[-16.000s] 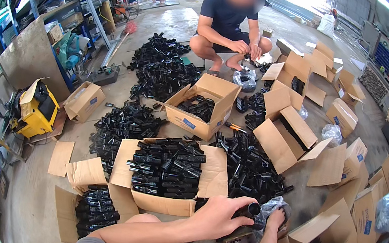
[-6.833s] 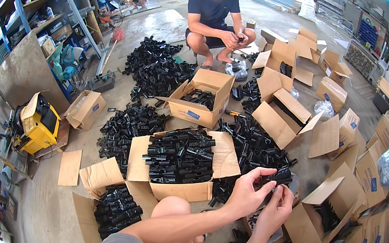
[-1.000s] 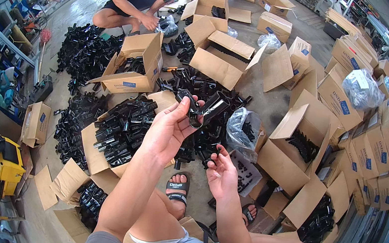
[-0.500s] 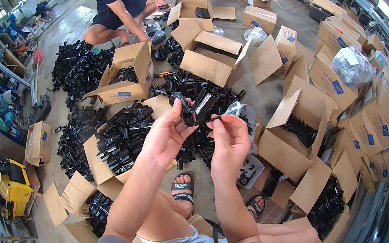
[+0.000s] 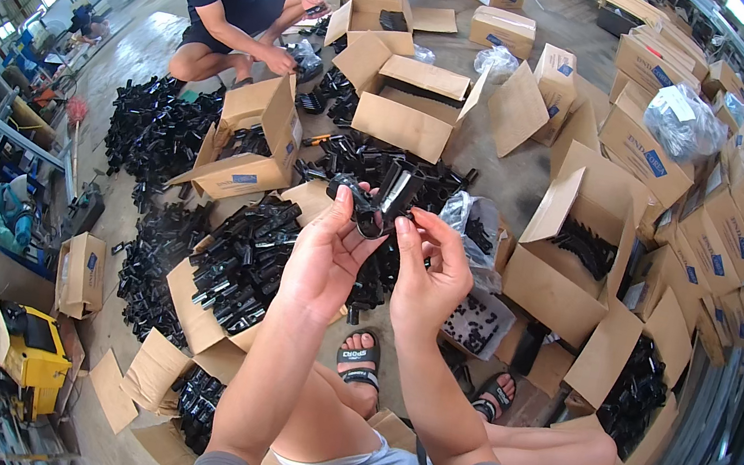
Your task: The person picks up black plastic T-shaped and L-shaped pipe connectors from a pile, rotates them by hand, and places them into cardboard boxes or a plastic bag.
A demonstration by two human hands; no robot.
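Raised in front of me, my left hand (image 5: 326, 255) is wrapped round a glossy black tube-like part (image 5: 400, 191) that has a rounded lower end. My right hand (image 5: 430, 265) pinches at that part's right side, its thumb and forefinger pressed together. Whatever small piece may sit between those fingertips is too small to make out. Below and behind the hands lie heaps of similar black parts (image 5: 247, 262). To the right of my right hand is a clear bag with small black pieces (image 5: 479, 234), and a shallow tray of small black pieces (image 5: 480, 323) stands just below it.
An open carton (image 5: 549, 283) with black parts stands at right, beside stacked cartons (image 5: 726, 247). Another open carton (image 5: 242, 170) stands at left. Across the heaps a person (image 5: 231, 14) squats, handling black parts. A yellow machine (image 5: 33, 360) is at lower left.
My right hand has moved slightly left, bringing its fingertips against the black part. The bag and tray at right show more fully. The whole view has shifted a little.
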